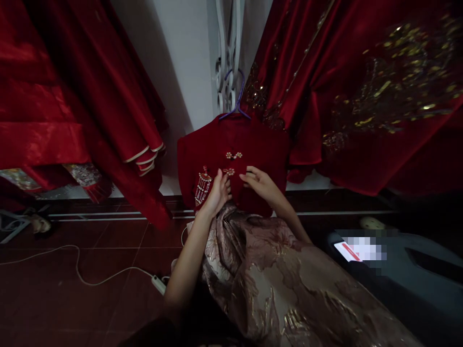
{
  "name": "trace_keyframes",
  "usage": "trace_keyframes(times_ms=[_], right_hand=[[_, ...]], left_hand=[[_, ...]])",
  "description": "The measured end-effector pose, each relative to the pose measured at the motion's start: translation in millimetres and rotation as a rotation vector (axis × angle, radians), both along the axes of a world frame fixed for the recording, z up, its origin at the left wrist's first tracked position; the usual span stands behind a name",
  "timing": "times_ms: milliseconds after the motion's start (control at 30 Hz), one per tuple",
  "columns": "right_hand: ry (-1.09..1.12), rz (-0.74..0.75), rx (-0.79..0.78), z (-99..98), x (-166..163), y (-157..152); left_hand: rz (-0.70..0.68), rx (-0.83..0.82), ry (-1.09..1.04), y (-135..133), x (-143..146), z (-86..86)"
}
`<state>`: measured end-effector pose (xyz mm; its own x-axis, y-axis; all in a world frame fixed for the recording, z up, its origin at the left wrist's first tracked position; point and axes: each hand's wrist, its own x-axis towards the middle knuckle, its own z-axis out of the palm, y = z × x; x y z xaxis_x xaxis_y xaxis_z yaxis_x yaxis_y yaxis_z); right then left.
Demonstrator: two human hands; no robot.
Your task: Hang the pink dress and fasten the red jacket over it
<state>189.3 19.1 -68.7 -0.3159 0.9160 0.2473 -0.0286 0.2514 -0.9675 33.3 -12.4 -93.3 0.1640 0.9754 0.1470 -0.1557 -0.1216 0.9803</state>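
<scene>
A red jacket (195, 149) hangs from a purple hanger (238, 99) in front of me. Decorative clasps, an upper one (233, 155) and a lower one (230, 171), run down its front, and a beaded tassel ornament (203, 185) hangs on its left side. My left hand (218, 193) is closed at the jacket front just below the lower clasp; its fingers are curled and what they pinch is hard to see. My right hand (259, 183) is against or just over the jacket, fingers apart. Shiny brown brocade fabric (275, 270) drapes below both hands, beside my right forearm.
Red garments (119, 86) hang at left, and a red gown (361, 111) with gold sequins hangs at right. A white metal scroll stand (228, 43) holds the hanger. A cable with a white power strip (158, 285) crosses the tiled floor. A lit phone screen (347, 251) shows at right.
</scene>
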Motion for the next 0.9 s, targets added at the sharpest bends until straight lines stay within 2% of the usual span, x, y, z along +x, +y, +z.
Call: trace_keyframes(times_ms=[100, 200, 267, 367, 400, 467, 567, 633, 733, 900], right_hand=[[-0.133, -0.030, 0.166, -2.6, -5, -8], [-0.322, -0.141, 0.307, -0.5, -5, -13], [-0.409, -0.239, 0.399, 3.7, -4, -16], [-0.410, -0.443, 0.497, 10.2, -7, -20], [-0.393, -0.455, 0.495, 11.2, -10, -22], [-0.365, -0.365, 0.439, 10.4, -19, -23], [-0.339, -0.163, 0.332, 2.6, -35, -22], [-0.333, -0.114, 0.290, -3.9, -46, -22], [-0.329, -0.112, 0.266, -11.4, -57, -23], [-0.228, -0.163, 0.225, -17.2, -59, -20]], left_hand=[[0.210, 0.004, -0.020, -11, 1, -1.3], [0.276, 0.015, -0.074, -8, -2, -1.5], [0.278, 0.046, -0.053, -4, -5, 0.7], [0.474, 0.143, 0.029, -2, -11, 4.3], [0.555, 0.171, 0.049, -3, -13, 4.7], [0.642, 0.179, 0.046, -6, -16, 3.8], [0.600, 0.078, -0.049, -11, -19, -1.6], [0.576, 0.005, -0.117, -15, -21, -6.4], [0.550, -0.039, -0.144, -19, -24, -11.8], [0.517, 0.061, 0.006, -13, -36, -16.3]])
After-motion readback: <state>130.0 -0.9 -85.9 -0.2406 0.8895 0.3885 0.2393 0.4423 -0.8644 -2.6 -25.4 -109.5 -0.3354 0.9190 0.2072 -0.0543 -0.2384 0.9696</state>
